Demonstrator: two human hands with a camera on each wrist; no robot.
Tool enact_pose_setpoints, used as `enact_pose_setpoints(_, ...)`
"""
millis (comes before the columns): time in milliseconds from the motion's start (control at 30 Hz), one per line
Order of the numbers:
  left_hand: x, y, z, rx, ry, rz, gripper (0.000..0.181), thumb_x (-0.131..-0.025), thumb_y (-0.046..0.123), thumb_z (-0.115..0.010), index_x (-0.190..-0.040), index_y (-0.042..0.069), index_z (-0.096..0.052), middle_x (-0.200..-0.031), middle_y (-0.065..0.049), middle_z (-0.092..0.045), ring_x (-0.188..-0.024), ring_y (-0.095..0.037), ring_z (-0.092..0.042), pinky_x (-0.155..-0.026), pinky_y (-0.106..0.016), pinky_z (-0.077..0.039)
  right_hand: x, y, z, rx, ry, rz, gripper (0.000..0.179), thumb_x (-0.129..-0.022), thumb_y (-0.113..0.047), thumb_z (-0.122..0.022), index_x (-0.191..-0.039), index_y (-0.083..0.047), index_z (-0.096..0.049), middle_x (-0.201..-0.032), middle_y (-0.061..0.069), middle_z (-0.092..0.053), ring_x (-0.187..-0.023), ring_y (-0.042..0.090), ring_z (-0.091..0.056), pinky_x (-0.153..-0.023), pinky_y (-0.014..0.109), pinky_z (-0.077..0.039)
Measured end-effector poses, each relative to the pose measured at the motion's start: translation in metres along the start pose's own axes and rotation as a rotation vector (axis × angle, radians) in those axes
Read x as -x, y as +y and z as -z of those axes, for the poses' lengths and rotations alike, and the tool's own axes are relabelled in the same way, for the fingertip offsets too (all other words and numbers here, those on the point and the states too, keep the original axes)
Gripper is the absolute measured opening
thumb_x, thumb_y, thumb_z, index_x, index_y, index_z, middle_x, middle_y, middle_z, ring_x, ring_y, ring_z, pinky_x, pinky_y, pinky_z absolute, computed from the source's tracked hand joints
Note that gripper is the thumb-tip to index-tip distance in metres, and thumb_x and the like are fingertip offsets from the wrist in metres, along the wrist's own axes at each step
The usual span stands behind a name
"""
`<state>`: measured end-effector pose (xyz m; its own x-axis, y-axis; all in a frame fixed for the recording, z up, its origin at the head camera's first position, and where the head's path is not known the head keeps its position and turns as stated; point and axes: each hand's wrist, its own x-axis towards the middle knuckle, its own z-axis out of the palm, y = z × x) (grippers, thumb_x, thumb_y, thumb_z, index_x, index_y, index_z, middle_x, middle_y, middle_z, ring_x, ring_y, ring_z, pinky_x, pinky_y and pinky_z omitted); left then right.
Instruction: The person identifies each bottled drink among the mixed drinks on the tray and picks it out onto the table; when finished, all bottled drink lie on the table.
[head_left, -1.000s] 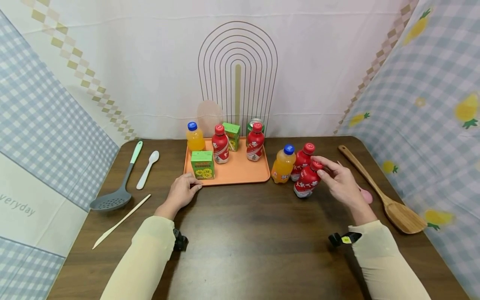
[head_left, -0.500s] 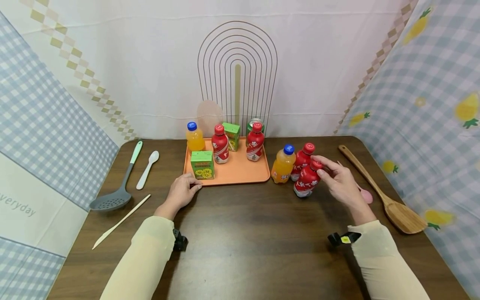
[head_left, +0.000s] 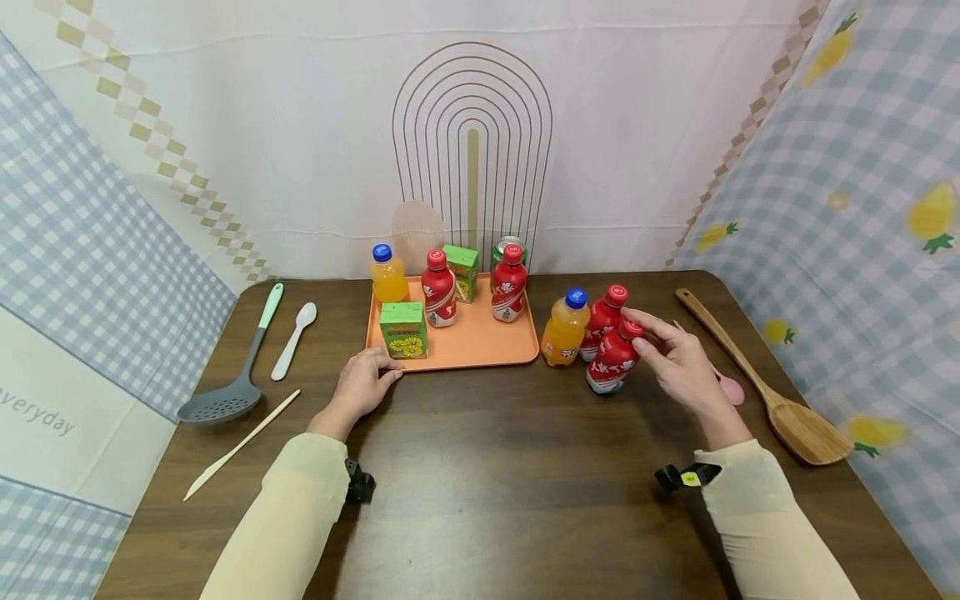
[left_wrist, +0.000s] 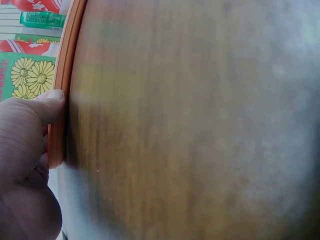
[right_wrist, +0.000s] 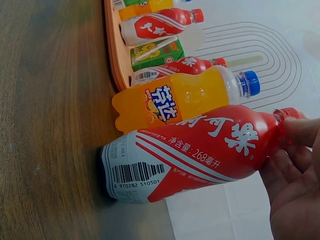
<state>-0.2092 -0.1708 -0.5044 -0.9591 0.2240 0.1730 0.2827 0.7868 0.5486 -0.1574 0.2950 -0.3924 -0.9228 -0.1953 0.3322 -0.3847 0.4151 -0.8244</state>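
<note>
At the front left corner of an orange tray (head_left: 483,343), my left hand (head_left: 362,385) grips the rim, its thumb (left_wrist: 52,102) on the edge in the left wrist view. A green drink carton (head_left: 405,331) stands just behind that hand on the tray. My right hand (head_left: 681,367) pinches a red bottle (head_left: 611,364) by its cap and neck, right of the tray. In the right wrist view this bottle (right_wrist: 200,155) has its base at the tabletop. Close behind it is a second red bottle (head_left: 597,323). An orange soda bottle (head_left: 564,335) with a blue cap stands between them and the tray.
More drinks stand on the tray: two red bottles (head_left: 439,293), another orange bottle (head_left: 387,279), a second carton (head_left: 462,271) and a green can. Left lie a slotted turner (head_left: 225,401), a white spoon (head_left: 292,343) and a thin stick (head_left: 242,444). A wooden spatula (head_left: 806,429) and pink utensil (head_left: 731,389) lie right.
</note>
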Motion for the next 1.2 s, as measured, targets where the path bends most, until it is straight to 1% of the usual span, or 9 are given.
enact_pose_setpoints(33,-0.0001,0.0000,0.0000,0.002,0.000,0.001,0.008,-0.088,0.017,-0.072,-0.088,0.012,-0.077,-0.080,0.003,-0.057,-0.078,-0.018,-0.053,-0.071,-0.036,-0.042,-0.0001,-0.0001,-0.0001,-0.008,0.001,0.002,0.042,-0.093,0.005,-0.058,-0.135,0.003,-0.052,-0.133,0.025,-0.053,-0.108,0.007,-0.059,-0.089,0.016,-0.044)
enact_pose_setpoints(100,-0.0003,0.0000,0.0000,0.002,0.001,0.001,0.008,-0.088,0.017,-0.072,-0.088,0.011,-0.077,-0.080,0.002,-0.056,-0.078,-0.018,-0.053,-0.071,-0.036,-0.042,-0.0003,-0.0002,-0.0001,-0.020,0.002,0.004,0.043,-0.092,0.005,-0.058,-0.134,0.004,-0.052,-0.132,0.026,-0.053,-0.108,0.008,-0.060,-0.083,0.015,-0.047)
enact_pose_setpoints(267,-0.0005,-0.0009,-0.0003,0.001,0.001,0.002,0.008,-0.088,0.017,-0.072,-0.088,0.012,-0.077,-0.079,0.003,-0.056,-0.077,-0.018,-0.053,-0.070,-0.036,-0.042,-0.0004,-0.0004,0.0005,0.019,0.013,0.001,0.041,-0.092,0.004,-0.060,-0.133,0.003,-0.055,-0.131,0.024,-0.055,-0.105,0.012,-0.060,-0.080,0.015,-0.048)
enact_pose_setpoints(367,-0.0002,-0.0013,-0.0005,0.000,0.004,-0.005,0.008,-0.088,0.017,-0.072,-0.088,0.011,-0.077,-0.079,0.003,-0.056,-0.077,-0.018,-0.053,-0.071,-0.036,-0.042,-0.0006,-0.0001,0.0011,0.035,0.018,-0.009,0.041,-0.092,0.002,-0.060,-0.132,0.001,-0.056,-0.130,0.023,-0.056,-0.104,0.012,-0.060,-0.079,0.015,-0.048)
enact_pose_setpoints(533,0.0006,-0.0006,-0.0002,-0.003,0.009,-0.013,0.008,-0.088,0.017,-0.072,-0.088,0.011,-0.077,-0.080,0.002,-0.057,-0.078,-0.019,-0.054,-0.072,-0.038,-0.044,-0.0005,-0.0005,0.0018,0.036,0.021,-0.019,0.041,-0.092,0.002,-0.061,-0.132,0.001,-0.056,-0.130,0.022,-0.056,-0.103,0.007,-0.059,-0.080,0.015,-0.048)
enact_pose_setpoints(833,0.0020,0.0043,0.0025,0.009,0.037,-0.036,0.005,-0.086,0.014,-0.073,-0.086,0.010,-0.077,-0.078,0.003,-0.057,-0.077,-0.019,-0.055,-0.068,-0.037,-0.043,-0.0010,-0.0030,0.0004,0.061,0.034,0.008,0.040,-0.092,0.004,-0.060,-0.132,0.003,-0.056,-0.131,0.022,-0.055,-0.107,0.009,-0.058,-0.081,0.014,-0.047)
enact_pose_setpoints(1033,0.0010,0.0045,0.0029,0.002,0.030,-0.026,0.006,-0.087,0.014,-0.073,-0.087,0.011,-0.077,-0.079,0.003,-0.057,-0.078,-0.019,-0.056,-0.070,-0.037,-0.044,-0.0016,-0.0033,0.0012,0.049,0.027,-0.012,0.041,-0.092,0.003,-0.060,-0.133,0.002,-0.055,-0.133,0.021,-0.055,-0.107,0.010,-0.058,-0.081,0.014,-0.047)
enact_pose_setpoints(1200,0.0005,0.0034,0.0027,0.006,0.024,-0.023,0.006,-0.087,0.015,-0.073,-0.087,0.011,-0.078,-0.079,0.003,-0.057,-0.078,-0.018,-0.056,-0.070,-0.037,-0.044,-0.0022,-0.0039,0.0021,0.011,0.026,-0.016,0.042,-0.091,0.003,-0.061,-0.133,0.004,-0.054,-0.133,0.023,-0.054,-0.109,0.009,-0.057,-0.082,0.015,-0.047)
